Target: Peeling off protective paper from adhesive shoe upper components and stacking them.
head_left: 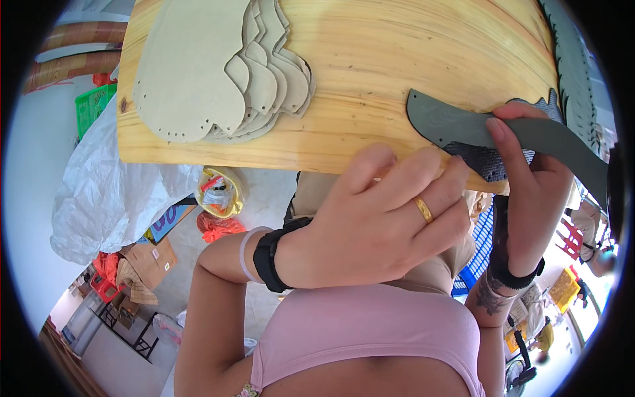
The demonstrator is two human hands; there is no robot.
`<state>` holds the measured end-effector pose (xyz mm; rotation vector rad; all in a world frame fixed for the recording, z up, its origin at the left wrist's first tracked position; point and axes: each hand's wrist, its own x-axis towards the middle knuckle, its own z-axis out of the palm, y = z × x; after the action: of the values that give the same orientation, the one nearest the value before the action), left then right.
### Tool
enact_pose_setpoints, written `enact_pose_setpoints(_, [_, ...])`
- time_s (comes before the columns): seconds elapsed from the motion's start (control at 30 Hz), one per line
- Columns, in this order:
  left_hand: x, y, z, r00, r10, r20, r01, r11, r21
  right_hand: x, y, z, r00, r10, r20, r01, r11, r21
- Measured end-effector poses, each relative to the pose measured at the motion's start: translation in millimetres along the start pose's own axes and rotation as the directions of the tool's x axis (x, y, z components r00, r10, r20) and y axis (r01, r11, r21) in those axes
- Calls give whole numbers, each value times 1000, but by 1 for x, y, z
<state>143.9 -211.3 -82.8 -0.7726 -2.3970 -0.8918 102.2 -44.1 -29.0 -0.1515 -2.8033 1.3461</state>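
Observation:
A curved dark grey-green strip (456, 119) with small holes along its edge is held in my right hand (532, 155), thumb on top. Its pointed left end lies over the table's front edge. Beneath the strip shows a dark, textured mesh piece (486, 162), partly covered. My left hand (383, 221), wearing a gold ring, is nearest the strip's lower edge, just left of the mesh. Its fingers are curled inward, and their tips are mostly hidden, so whatever they pinch cannot be seen.
A stack of beige, wavy-edged cut pieces (192, 73) lies on the wooden table (357, 59) at left. More dark pieces (575, 79) line its right edge. Below are a clear plastic sheet (122, 192), a yellow bin (221, 192), a cardboard box (152, 261) and a blue crate (476, 255).

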Motion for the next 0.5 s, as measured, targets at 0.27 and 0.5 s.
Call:
enact_pose_setpoints(0.27, [6, 1, -14, 987, -49, 151, 63, 994, -89, 0, 0, 2, 999, -32, -3, 32, 999, -37])
enact_pose_setpoints(0.5, [6, 1, -14, 987, -52, 154, 66, 994, -87, 1, 0, 3, 999, -39, -12, 38, 997, -68])
